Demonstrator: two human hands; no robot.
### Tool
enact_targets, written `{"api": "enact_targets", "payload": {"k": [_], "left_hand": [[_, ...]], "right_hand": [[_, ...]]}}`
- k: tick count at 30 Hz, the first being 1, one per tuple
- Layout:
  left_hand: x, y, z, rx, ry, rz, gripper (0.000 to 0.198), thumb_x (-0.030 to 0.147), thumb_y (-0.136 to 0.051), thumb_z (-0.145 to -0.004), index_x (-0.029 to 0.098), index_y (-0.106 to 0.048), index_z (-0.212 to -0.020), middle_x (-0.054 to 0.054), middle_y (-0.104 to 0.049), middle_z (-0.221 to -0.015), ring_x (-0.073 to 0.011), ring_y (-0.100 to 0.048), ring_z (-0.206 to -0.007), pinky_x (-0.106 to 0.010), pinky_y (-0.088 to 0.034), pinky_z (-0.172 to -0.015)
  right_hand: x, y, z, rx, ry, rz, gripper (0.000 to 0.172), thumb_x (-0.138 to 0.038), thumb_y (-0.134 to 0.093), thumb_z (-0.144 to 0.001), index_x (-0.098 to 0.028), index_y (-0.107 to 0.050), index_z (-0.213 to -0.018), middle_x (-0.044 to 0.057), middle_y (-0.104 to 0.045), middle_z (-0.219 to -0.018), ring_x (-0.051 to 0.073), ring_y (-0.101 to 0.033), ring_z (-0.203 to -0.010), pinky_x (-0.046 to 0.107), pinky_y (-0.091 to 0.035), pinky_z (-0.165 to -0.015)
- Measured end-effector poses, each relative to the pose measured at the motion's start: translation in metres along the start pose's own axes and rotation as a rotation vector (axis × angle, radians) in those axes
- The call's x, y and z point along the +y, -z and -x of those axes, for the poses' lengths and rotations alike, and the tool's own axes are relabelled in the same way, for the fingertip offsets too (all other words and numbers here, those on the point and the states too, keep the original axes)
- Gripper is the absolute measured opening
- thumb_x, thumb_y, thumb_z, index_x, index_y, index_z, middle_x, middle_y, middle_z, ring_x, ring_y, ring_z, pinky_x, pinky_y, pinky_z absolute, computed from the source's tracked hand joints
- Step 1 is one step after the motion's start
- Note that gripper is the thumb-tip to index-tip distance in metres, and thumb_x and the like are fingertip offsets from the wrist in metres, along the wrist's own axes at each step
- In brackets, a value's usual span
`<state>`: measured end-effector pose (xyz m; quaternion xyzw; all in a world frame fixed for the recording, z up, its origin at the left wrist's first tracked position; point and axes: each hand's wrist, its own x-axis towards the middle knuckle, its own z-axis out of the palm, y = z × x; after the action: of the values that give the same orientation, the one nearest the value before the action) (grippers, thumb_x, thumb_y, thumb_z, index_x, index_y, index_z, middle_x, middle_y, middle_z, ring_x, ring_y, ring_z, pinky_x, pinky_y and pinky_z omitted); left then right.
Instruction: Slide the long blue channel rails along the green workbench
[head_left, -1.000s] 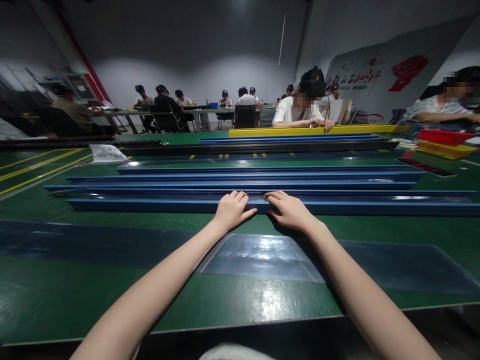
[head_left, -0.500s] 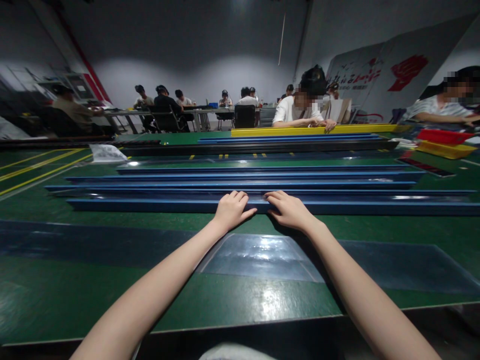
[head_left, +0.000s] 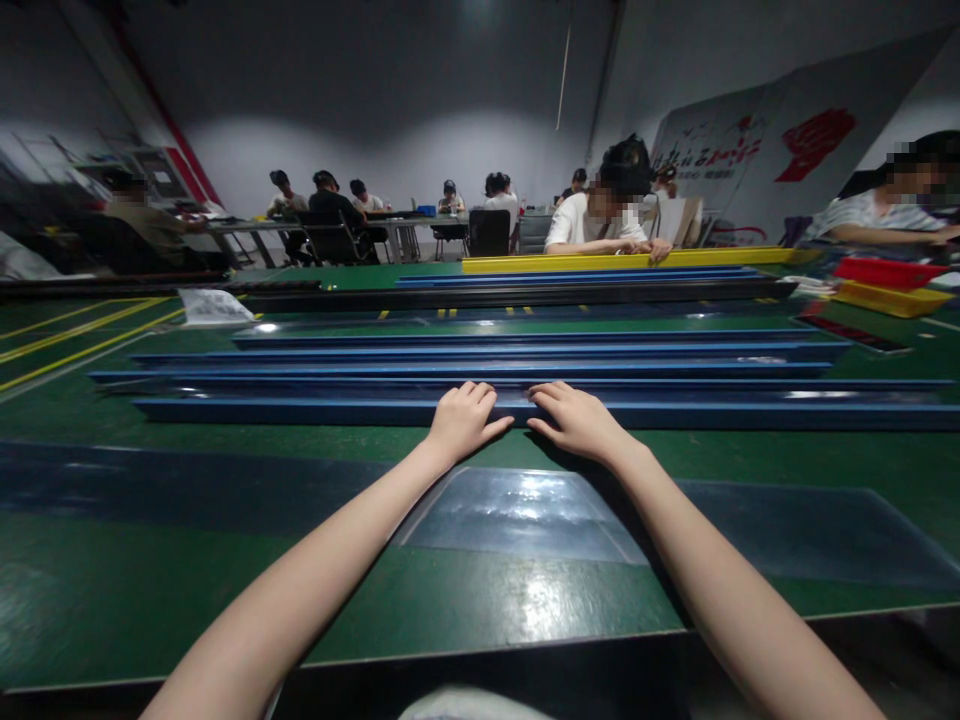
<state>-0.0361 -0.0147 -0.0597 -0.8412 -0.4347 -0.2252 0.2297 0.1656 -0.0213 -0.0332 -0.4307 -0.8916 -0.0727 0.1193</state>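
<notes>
Across the table lies a long blue channel strip (head_left: 300, 411), its front wall toward me and a shiny clear film inside it. My left hand (head_left: 463, 418) is closed over that front wall, fingers inside the channel and thumb along the near side. To its right, my right hand (head_left: 571, 415) grips the same wall, fingertips curled inside and thumb on the near face. A small gap separates the two hands. Closer to me, a flat clear plastic sheet (head_left: 525, 510) lies under and between my forearms.
Behind the held strip lie several more blue channel strips (head_left: 525, 352), a black strip (head_left: 525, 296) and a yellow strip (head_left: 720, 258). A co-worker (head_left: 600, 215) leans over the yellow one. Red and yellow trays (head_left: 892, 297) stand at right. The green table's edge (head_left: 495, 655) is near me.
My right thumb has shifted slightly left along the strip's near face. My left hand and the blue strip look unmoved.
</notes>
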Motion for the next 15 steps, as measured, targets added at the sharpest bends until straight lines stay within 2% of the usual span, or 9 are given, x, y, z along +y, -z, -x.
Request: {"api": "enact_targets", "payload": {"k": [3, 8, 15], "left_hand": [[0.0001, -0.0003, 0.0001, 0.005, 0.0, -0.005, 0.035, 0.049, -0.046, -0.082, 0.015, -0.057, -0.086, -0.005, -0.063, -0.095, -0.0194, -0.055, -0.085, -0.031, -0.041, -0.068], [0.0001, -0.0005, 0.0002, 0.014, -0.003, -0.004, 0.035, 0.049, -0.046, -0.082, 0.015, -0.057, -0.085, -0.006, -0.063, -0.096, -0.0193, -0.055, -0.084, -0.031, -0.04, -0.067], [-0.0004, -0.0009, -0.0002, 0.02, -0.009, 0.011, 0.035, 0.048, -0.046, -0.082, 0.015, -0.056, -0.086, -0.007, -0.063, -0.098, -0.0198, -0.055, -0.086, -0.031, -0.038, -0.069]], "right_hand": [[-0.0035, -0.0001, -0.0011, 0.025, -0.005, 0.05, 0.031, -0.041, -0.038, -0.087, -0.017, -0.055, -0.097, 0.01, -0.059, -0.101, 0.02, -0.05, -0.095, 0.029, -0.038, -0.076], [-0.0058, -0.0005, -0.0028, 0.084, -0.008, 0.118, 0.019, -0.031, -0.041, -0.087, -0.017, -0.054, -0.084, 0.007, -0.058, -0.087, 0.017, -0.049, -0.082, 0.026, -0.033, -0.066], [-0.0027, 0.002, -0.0054, 0.083, -0.013, 0.097, 0.011, -0.026, -0.048, -0.083, -0.018, -0.053, -0.076, 0.004, -0.058, -0.085, 0.015, -0.05, -0.08, 0.025, -0.03, -0.059]]}}
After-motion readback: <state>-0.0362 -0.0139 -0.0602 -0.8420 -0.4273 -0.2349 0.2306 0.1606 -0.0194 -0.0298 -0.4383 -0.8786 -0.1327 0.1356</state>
